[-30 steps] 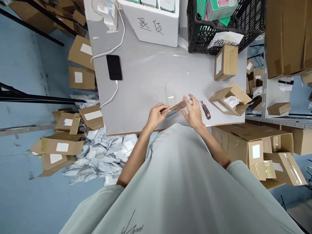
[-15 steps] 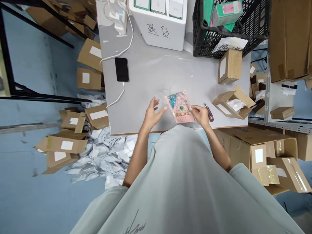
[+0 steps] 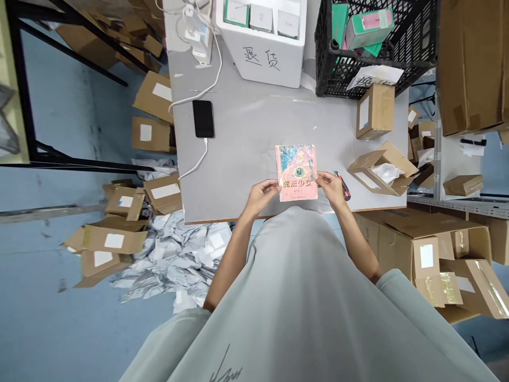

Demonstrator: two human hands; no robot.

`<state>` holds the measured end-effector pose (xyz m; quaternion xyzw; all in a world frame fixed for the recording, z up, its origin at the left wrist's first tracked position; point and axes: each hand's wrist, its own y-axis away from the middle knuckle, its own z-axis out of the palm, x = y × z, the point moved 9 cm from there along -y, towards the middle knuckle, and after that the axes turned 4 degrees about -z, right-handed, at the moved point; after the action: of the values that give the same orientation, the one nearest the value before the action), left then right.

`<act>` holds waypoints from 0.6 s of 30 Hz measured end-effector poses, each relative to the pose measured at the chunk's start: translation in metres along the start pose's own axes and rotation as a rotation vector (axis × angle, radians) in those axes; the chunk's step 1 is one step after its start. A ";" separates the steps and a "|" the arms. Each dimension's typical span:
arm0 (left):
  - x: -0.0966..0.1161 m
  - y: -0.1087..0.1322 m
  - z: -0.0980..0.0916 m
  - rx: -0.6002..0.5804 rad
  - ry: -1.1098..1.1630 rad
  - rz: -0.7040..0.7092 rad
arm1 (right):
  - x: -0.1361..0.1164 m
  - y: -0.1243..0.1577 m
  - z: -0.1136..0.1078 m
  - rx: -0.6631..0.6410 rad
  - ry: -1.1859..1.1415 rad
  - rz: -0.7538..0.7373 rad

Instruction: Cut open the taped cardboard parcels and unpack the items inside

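A pink book [image 3: 298,172] with a blue illustrated cover and gold lettering is held square to me above the front of the grey table [image 3: 246,122]. My left hand [image 3: 263,197] pinches its left edge, thumb and fingers closed together. On the opposite edge my right hand [image 3: 331,188] grips it the same way. Just beyond my right hand lies a red and black box cutter [image 3: 343,185], partly hidden by the hand. Whether the book is lifted or rests on the table is hard to tell.
A phone [image 3: 203,119] on a white cable lies at the left. Behind stand a white foam box [image 3: 270,63] and a black crate [image 3: 334,69] with green boxes. At the right are a closed carton [image 3: 376,111] and an opened carton [image 3: 369,167]. Crumpled packaging [image 3: 170,260] covers the floor.
My left hand has moved right and closed on the book's left edge. The book has turned from tilted to straight, with my right hand still holding it.
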<state>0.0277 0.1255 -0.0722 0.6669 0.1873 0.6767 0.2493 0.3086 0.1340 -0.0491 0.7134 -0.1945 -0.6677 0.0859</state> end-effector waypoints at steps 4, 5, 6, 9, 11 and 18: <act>0.009 0.002 -0.005 0.002 -0.019 0.021 | -0.008 0.004 0.007 -0.047 -0.013 -0.001; 0.011 0.003 -0.006 0.002 -0.021 0.024 | -0.009 0.005 0.008 -0.051 -0.017 0.000; 0.013 0.003 -0.007 0.002 -0.022 0.027 | -0.009 0.006 0.009 -0.054 -0.023 0.002; 0.016 0.005 -0.008 0.011 -0.021 0.023 | -0.010 0.008 0.010 -0.047 -0.044 0.009; 0.017 0.005 -0.009 0.025 -0.006 0.020 | -0.009 0.009 0.011 -0.052 -0.058 0.012; 0.026 0.012 -0.001 -0.039 0.026 0.024 | -0.007 0.011 0.009 -0.075 -0.038 0.032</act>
<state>0.0256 0.1310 -0.0438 0.6552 0.1696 0.6919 0.2517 0.2976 0.1280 -0.0390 0.6935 -0.1824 -0.6866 0.1198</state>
